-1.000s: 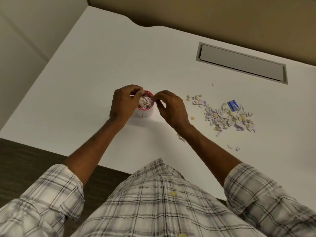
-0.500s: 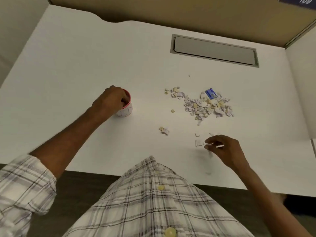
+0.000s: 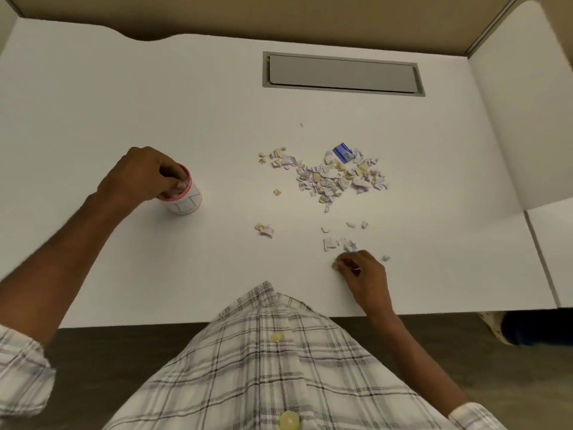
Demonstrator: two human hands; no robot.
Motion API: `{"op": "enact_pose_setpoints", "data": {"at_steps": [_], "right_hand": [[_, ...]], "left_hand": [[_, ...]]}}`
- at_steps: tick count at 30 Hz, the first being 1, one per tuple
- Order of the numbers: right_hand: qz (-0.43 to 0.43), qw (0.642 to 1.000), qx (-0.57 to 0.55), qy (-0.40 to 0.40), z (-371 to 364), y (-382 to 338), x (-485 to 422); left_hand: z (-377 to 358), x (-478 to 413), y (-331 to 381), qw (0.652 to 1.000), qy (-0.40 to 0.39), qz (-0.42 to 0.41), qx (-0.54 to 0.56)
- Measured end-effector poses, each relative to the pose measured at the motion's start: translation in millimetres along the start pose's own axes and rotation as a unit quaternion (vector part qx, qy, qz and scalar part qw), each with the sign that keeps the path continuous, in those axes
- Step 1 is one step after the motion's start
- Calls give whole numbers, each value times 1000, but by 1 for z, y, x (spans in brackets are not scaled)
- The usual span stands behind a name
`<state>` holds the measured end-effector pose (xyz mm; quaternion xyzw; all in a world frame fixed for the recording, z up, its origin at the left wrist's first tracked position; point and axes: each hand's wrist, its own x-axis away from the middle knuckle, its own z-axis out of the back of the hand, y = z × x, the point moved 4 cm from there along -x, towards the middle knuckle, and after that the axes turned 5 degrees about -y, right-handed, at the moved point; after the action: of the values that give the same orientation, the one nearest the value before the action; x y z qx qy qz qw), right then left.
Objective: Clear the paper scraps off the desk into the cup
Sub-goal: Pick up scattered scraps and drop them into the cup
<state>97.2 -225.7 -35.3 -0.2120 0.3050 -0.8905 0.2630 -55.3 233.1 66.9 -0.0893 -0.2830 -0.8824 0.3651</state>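
Observation:
A small white cup with a pink rim stands left of centre on the white desk. My left hand grips it from above, fingers curled over the rim, hiding most of the opening. The main pile of paper scraps, with one blue piece on its far side, lies to the right of the cup. Loose scraps lie closer to me. Just below them my right hand rests on the desk, fingertips pinched on a small yellowish scrap.
A small clump of scraps and a single scrap lie between cup and pile. A grey cable hatch is set into the desk's far side. A white side panel stands at the right. The desk's near edge runs just below my right hand.
My right hand left the cup, swung right to the near loose scraps and closed its fingertips on one. My left hand stayed on the cup.

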Motion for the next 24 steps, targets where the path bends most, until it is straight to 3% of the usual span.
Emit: {"op": "enact_pose_setpoints", "data": {"at_steps": [8, 17, 21, 24], "right_hand": [[74, 989, -1, 131, 43, -6, -48], [-69, 990, 120, 33, 24, 66, 7], [-43, 985, 168, 9, -1, 44, -9], [27, 982, 188, -14, -21, 14, -35]], "left_hand": [[-15, -16, 1, 979, -96, 5, -177], [-28, -24, 2, 980, -92, 3, -175], [-6, -12, 10, 983, -103, -9, -150], [29, 8, 22, 998, -18, -20, -53]]}}
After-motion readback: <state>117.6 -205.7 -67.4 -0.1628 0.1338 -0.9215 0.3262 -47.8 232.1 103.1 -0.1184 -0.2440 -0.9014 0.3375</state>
